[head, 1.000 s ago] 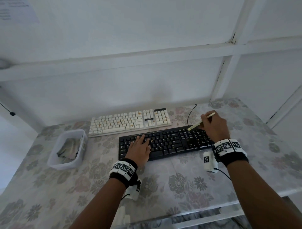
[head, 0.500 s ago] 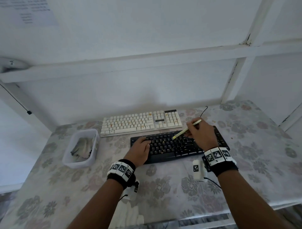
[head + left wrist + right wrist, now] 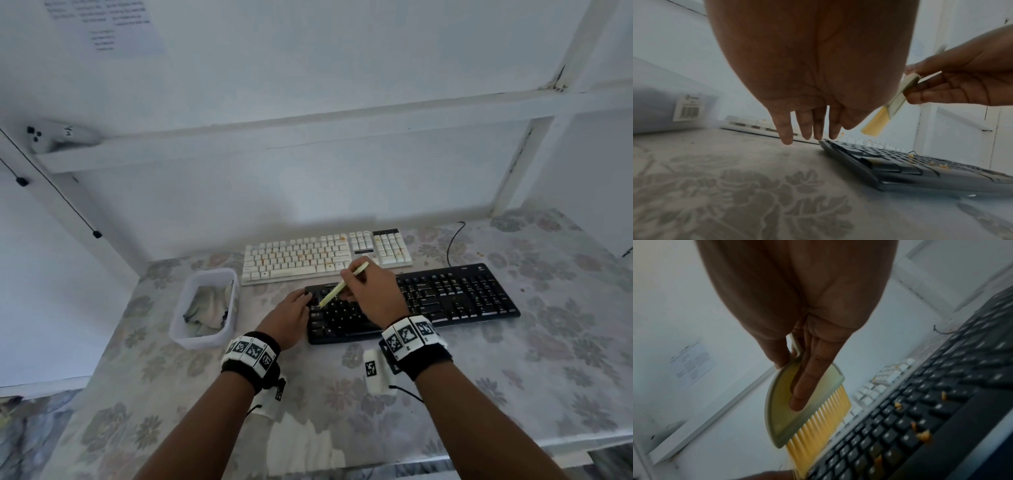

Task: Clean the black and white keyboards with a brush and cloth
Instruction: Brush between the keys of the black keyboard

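Observation:
A black keyboard [image 3: 455,294] lies on the flowered table, with orange crumbs [image 3: 923,435] scattered on its keys. Behind it lies a white keyboard [image 3: 308,257] with orange stains. My right hand [image 3: 373,291] grips a pale green brush [image 3: 795,402] with yellow bristles [image 3: 818,426]; the bristles reach the black keyboard's left end. My left hand [image 3: 289,317] rests with straight fingers [image 3: 807,128] on that keyboard's left edge. The brush [image 3: 898,97] also shows in the left wrist view, above the black keyboard [image 3: 900,165].
A clear plastic tub [image 3: 205,308] holding a crumpled cloth [image 3: 205,306] stands left of the keyboards. A black cable [image 3: 452,245] runs back from the black keyboard. A white wall and frame close the table's far side. The table edge is near my forearms.
My right hand swept the brush leftward across the black keyboard, from its right part to its left end. My left hand slid left along the keyboard to its edge.

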